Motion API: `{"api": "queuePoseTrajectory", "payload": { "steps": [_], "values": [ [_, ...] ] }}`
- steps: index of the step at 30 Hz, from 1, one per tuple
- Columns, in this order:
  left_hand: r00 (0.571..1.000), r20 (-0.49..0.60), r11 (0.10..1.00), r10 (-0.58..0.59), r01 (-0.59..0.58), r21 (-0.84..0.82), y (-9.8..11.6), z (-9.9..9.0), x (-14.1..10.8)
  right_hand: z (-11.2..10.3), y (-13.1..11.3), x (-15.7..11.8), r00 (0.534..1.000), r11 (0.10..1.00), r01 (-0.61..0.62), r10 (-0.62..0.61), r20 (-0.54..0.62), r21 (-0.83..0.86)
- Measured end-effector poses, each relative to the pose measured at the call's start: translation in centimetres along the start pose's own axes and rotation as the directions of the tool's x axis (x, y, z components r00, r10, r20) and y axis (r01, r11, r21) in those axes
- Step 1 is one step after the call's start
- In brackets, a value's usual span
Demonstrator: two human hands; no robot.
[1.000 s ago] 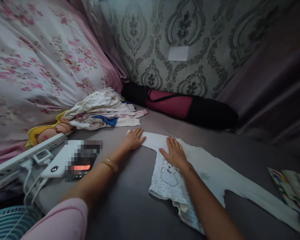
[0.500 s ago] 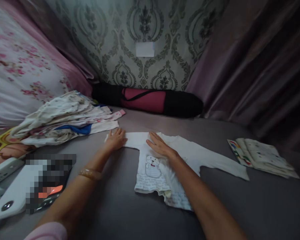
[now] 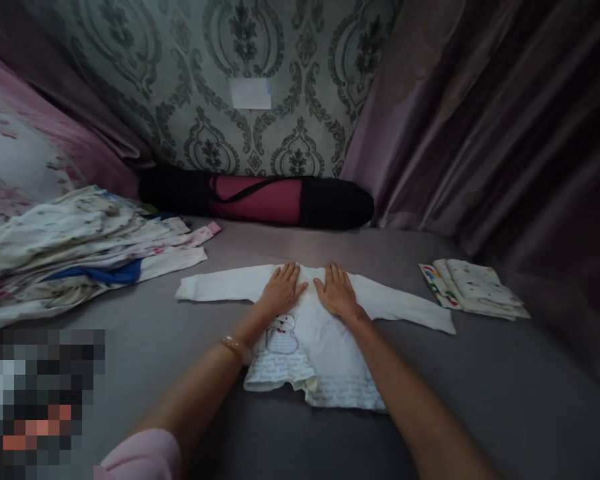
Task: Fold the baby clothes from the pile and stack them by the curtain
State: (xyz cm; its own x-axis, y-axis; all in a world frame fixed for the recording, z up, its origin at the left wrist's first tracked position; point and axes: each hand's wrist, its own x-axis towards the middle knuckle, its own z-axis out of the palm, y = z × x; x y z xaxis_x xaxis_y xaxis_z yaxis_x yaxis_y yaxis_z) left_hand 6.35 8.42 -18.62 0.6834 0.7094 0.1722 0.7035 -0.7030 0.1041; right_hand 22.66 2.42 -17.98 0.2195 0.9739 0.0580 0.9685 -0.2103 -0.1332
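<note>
A small white long-sleeved shirt lies spread on the grey sheet, its sleeves stretched out to both sides. A bear print shows on its left front, with rows of lettering along the uneven hem. My left hand rests flat on the upper left of the shirt, fingers stretched out. Beside it, my right hand lies flat near the neckline, fingers also extended. Neither hand grips the cloth. My hands and right forearm hide parts of the chest and the right edge.
On the left lies a heap of loose clothes. A folded stack of clothes sits at the right. Along the wall stretches a black and pink long bag. Curtains hang at both sides. A blurred-out patch covers the lower left.
My left hand has moved from the left sleeve to the shirt's upper chest. The right hand has shifted slightly right across it. The left sleeve now lies uncovered, and the view has turned right.
</note>
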Motion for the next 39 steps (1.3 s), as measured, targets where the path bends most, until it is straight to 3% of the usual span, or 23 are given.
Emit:
{"api": "queuePoseTrajectory", "payload": {
  "steps": [4, 6, 10, 13, 17, 22, 27, 29, 32, 35, 37, 39],
  "values": [
    [0.998, 0.044, 0.999, 0.04, -0.041, 0.019, -0.5, -0.9, -0.7, -1.3, 1.3, 0.1, 0.994, 0.992, 0.022, -0.035, 0.102, 0.121],
    [0.999, 0.012, 0.999, 0.037, -0.037, 0.017, -1.0, -1.7, -1.5, -2.5, 2.9, -0.5, 0.993, 0.986, 0.017, -0.036, 0.114, 0.167],
    [0.999, -0.024, 0.999, -0.021, 0.022, 0.031, -2.5, -1.9, -3.1, -3.0, 6.2, -2.7, 0.996, 0.994, -0.092, 0.091, 0.016, 0.05],
    [0.998, 0.058, 0.999, -0.005, 0.003, 0.039, -3.4, -1.4, -3.5, -2.4, 7.4, -3.9, 0.989, 0.989, -0.144, 0.144, 0.043, -0.018],
    [0.994, 0.103, 0.998, 0.023, -0.028, 0.052, -4.2, -1.6, -3.9, -2.8, 8.9, -4.6, 0.987, 0.992, -0.119, 0.113, 0.115, 0.05],
    [0.998, 0.055, 0.996, 0.022, -0.026, 0.081, -6.3, -1.8, -6.1, -3.7, 13.2, -7.1, 0.99, 0.988, -0.141, 0.142, 0.001, -0.06],
    [0.997, -0.014, 0.996, 0.073, -0.072, 0.053, -7.9, -0.6, -7.0, -3.4, 16.0, -8.3, 0.986, 0.985, -0.137, 0.146, 0.079, -0.108],
    [0.996, -0.052, 0.997, 0.078, -0.077, 0.027, -7.9, -0.5, -7.1, -3.4, 16.9, -8.4, 0.985, 0.98, -0.163, 0.167, 0.032, -0.114],
    [0.996, -0.072, 0.998, 0.045, -0.048, -0.04, -7.3, -1.5, -7.6, -3.6, 18.1, -8.9, 0.975, 0.967, -0.219, 0.213, -0.063, -0.126],
    [0.995, -0.1, 0.986, 0.016, -0.032, -0.164, -6.1, -3.7, -8.9, -4.3, 18.2, -9.8, 0.967, 0.974, -0.21, 0.194, -0.165, -0.086],
    [0.992, -0.122, 0.96, -0.024, -0.011, -0.278, -5.0, -5.4, -10.4, -5.2, 17.2, -10.9, 0.945, 0.987, -0.162, 0.16, -0.287, 0.014],
    [0.99, -0.075, 0.914, -0.123, 0.084, -0.397, -4.1, -7.0, -12.4, -6.1, 15.4, -12.5, 0.955, 0.971, -0.09, 0.147, -0.259, 0.222]
  ]
}}
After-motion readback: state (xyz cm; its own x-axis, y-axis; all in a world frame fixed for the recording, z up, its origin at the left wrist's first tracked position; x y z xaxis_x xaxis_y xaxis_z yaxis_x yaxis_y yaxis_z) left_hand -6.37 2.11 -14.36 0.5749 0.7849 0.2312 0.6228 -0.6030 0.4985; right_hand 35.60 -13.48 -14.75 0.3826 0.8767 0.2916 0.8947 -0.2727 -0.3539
